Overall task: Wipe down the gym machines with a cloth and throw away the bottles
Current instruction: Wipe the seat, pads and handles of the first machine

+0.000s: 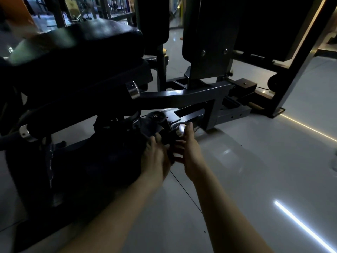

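Both hands meet low on the gym machine (182, 97) at 6 o'clock — left hand (155, 157) and right hand (187, 154) close around a dark handle (168, 141); no cloth discernible. The steel frame looks rigid — grip its padded bar.

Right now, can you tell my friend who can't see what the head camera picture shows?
Two bare hands, left hand and right hand, reach low onto a dark gym machine, gripping something dark beside a shiny round knob. A black padded seat sits above, over a glossy grey floor.
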